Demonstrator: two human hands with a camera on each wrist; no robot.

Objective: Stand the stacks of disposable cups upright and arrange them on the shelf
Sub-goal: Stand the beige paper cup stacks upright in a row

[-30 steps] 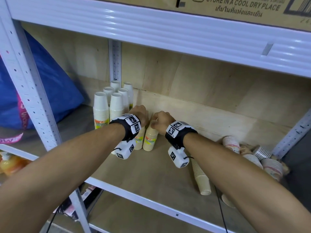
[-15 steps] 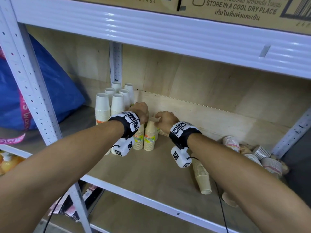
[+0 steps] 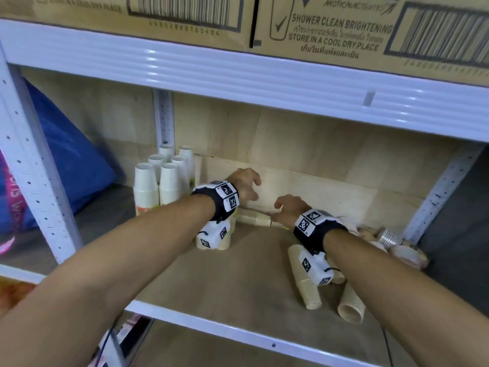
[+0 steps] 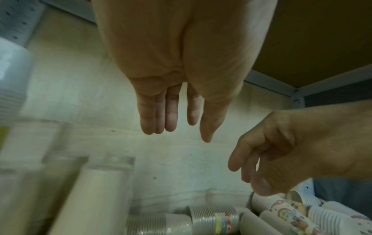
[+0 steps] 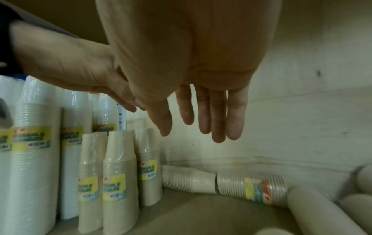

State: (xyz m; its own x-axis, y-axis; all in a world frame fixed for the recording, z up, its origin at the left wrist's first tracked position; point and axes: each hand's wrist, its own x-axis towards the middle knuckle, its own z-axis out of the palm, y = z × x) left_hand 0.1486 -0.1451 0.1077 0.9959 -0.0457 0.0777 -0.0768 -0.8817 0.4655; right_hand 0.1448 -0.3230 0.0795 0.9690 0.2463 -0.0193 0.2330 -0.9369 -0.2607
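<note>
Cup stacks (image 5: 221, 182) wrapped in slick film lie end to end on the shelf (image 3: 238, 282) just below both hands, against the back wall; they look light, easily crushed and apt to slide, so I judge a hold round the ribbed middle to be best. Neither hand holds anything: the right hand (image 5: 191, 79) hangs with straight, loosely spread fingers, and the left hand (image 4: 181, 79) beside it does likewise. Left of both, upright stacks (image 5: 118, 179) stand grouped; more fallen ones (image 3: 304, 282) lie nearer the front edge.
</note>
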